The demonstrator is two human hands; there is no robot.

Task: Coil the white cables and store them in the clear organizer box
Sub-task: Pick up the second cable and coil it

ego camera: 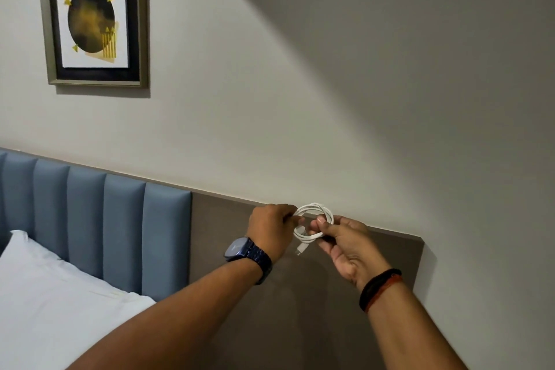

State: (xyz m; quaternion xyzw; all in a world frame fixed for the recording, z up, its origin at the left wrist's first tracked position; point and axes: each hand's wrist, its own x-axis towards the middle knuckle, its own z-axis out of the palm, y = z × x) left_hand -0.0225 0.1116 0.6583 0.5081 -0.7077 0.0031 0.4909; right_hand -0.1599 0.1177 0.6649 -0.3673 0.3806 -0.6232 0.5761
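White cotton covers the plump pillow (45, 288) at the lower left, lying on the bed in front of the blue padded headboard with vertical channels (90, 219). Above it, on the pale grey wall (300, 99), hangs a framed picture with a dark circle and yellow triangles on a white ground (93, 18). To the right of the blue padding runs a flat brown headboard panel (228, 231), in front of which both arms reach forward.

The left hand (271, 230), with a dark blue metal-band wristwatch (247, 255) on its wrist, is closed, its fingers pinching the left side of the thin white cable wound into a small round coil (313, 221). The coil is held up in the air between the two hands, level with the top edge of the brown panel. A short end with a small white plug (300, 249) dangles from the bottom of the coil, between the wrists.

The right hand (345, 246) grips the coil's lower right side, thumb pressed on top of the loops and fingers curled under them, palm turned partly toward the camera. A black and orange-red thread band (380, 288) circles the right wrist.
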